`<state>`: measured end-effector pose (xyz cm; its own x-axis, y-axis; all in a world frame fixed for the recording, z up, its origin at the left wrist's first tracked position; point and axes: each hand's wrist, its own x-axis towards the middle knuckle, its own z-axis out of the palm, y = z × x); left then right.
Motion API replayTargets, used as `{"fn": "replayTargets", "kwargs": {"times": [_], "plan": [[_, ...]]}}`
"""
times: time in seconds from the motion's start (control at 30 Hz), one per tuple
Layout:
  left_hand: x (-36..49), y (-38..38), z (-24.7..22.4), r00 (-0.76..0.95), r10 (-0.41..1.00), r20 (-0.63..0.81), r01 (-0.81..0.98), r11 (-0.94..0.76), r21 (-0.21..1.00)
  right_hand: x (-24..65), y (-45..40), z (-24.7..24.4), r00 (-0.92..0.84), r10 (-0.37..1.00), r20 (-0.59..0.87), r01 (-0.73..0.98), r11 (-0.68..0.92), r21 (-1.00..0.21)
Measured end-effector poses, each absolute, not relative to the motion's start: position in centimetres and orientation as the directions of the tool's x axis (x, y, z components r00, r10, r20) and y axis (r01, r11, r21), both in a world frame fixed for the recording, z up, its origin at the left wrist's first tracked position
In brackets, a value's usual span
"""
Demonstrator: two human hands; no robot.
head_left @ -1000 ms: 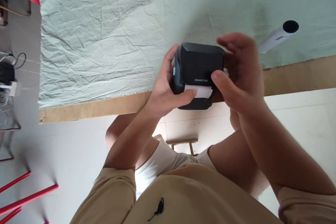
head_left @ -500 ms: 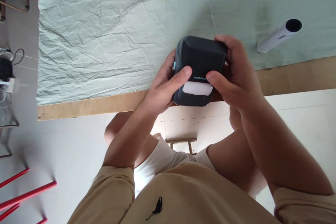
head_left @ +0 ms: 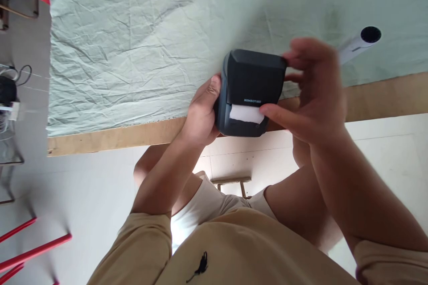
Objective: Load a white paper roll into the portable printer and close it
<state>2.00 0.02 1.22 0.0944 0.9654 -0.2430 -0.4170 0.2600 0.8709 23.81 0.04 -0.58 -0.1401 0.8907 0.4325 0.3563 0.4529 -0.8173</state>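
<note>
A dark label printer point(head_left: 256, 75) with NIIMBOT lettering is held above the table's front edge, its lid closed. A strip of white paper point(head_left: 246, 113) sticks out of its front slot. My left hand point(head_left: 202, 109) grips the printer's left side, thumb along the edge and the other fingers partly hidden beneath. On the right side, my right hand point(head_left: 316, 91) is spread and somewhat blurred. Its thumb tip lies at the right end of the paper, and its forefinger is by the printer's upper right corner.
A wrinkled pale green cloth point(head_left: 133, 44) covers the table, leaving a bare wooden edge point(head_left: 117, 138) in front. A white tube point(head_left: 356, 46) with a dark open end stands at the right. Red bars point(head_left: 36, 251) and cables point(head_left: 15, 71) are at the left.
My right hand has loosened from the printer's right side and its fingers have spread outward. My left thumb has slid from the printer's top to its left edge.
</note>
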Motion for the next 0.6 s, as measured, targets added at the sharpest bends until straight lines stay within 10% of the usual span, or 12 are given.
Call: {"fn": "replayTargets", "kwargs": {"times": [0.1,0.33,0.6], "plan": [[2.3,0.2,1.5,0.115,0.952,-0.285,-0.418,0.307,0.855,23.2,-0.1,0.4,0.012,0.745,0.667,0.51,0.569,-0.645],[2.0,-0.2,2.1,0.26,0.94,-0.219,-0.34,0.301,0.891,20.9,0.2,2.5,0.242,0.63,0.738,0.393,0.631,-0.668],[1.5,-0.3,1.7,0.288,0.95,-0.118,-0.266,0.198,0.944,23.2,0.8,3.7,-0.225,0.873,0.432,0.699,0.454,-0.553]]}}
